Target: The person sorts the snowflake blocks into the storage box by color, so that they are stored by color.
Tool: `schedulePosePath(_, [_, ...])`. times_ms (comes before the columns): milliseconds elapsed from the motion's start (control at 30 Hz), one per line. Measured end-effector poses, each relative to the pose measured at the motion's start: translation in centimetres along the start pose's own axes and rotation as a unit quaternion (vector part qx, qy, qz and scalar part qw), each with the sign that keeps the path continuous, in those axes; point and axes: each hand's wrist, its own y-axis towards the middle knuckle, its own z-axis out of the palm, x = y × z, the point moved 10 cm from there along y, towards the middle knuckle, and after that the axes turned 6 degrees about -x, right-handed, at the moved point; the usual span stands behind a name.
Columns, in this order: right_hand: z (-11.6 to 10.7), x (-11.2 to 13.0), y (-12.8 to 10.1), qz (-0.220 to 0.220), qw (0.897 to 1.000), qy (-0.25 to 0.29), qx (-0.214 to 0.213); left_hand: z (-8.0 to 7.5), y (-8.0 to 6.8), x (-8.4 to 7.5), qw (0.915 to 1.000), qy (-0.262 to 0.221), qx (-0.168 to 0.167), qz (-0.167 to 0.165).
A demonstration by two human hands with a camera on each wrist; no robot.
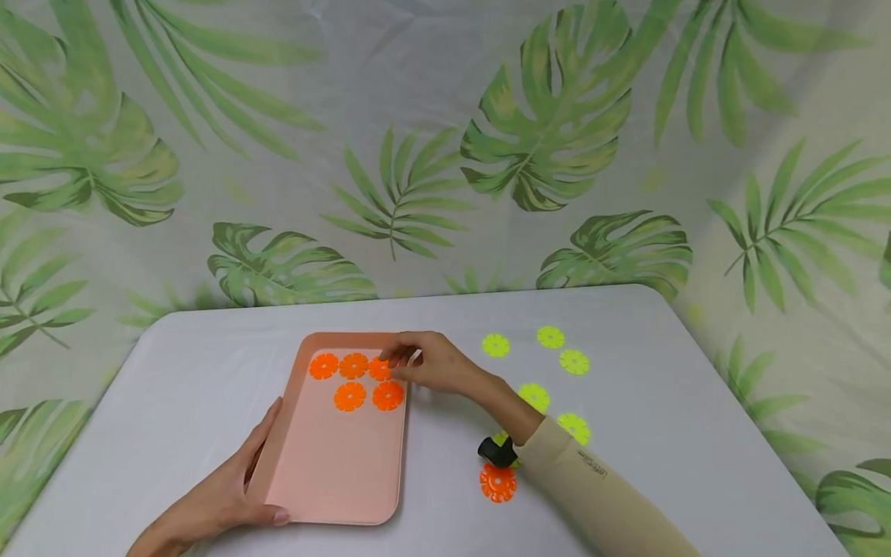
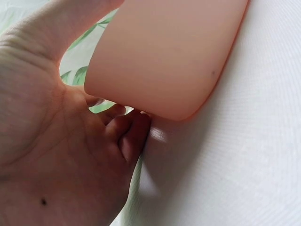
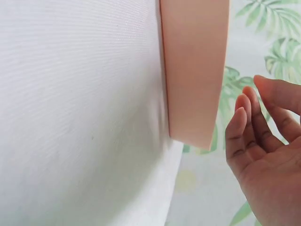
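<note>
A pink tray [image 1: 334,472] lies on the white table. My left hand [image 1: 223,487] grips its near left corner, thumb along the front edge and fingers along the left side. The left wrist view shows the tray's outer wall [image 2: 164,61] between thumb and fingers. Several orange notched discs [image 1: 349,396] lie flat in the tray's far part. Over the far right corner is my right hand [image 1: 435,363], its fingertips at an orange disc [image 1: 379,370] that they partly cover. In the right wrist view, its fingers are loosely bent and nothing shows between them.
Right of the tray, several yellow-green notched discs [image 1: 534,397] are spread on the table [image 1: 647,402]. One orange disc [image 1: 498,485] lies nearer me, beside a black wrist-worn device [image 1: 494,454]. My right forearm overlaps some discs. A leaf-patterned cloth [image 1: 404,93] hangs behind.
</note>
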Motion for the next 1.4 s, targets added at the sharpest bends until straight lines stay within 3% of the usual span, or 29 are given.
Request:
schedulePosePath(533, [-2.7,-0.8,-3.2,-0.007,1.000,-0.005,0.000,-0.2,-0.1,-0.1,0.9998,0.013,-0.003,0.012])
schedulePosePath(1000, [-4.5,-2.8,-6.3,0.021,0.999,-0.029,0.013,-0.1,0.0,-0.1,1.0000,0.004,0.000,0.007])
schedulePosePath(1400, [-4.9,-3.6,-8.6,0.043,0.997,-0.016,0.054,-0.1,0.1,-0.4,0.9997,-0.005,0.002,0.023])
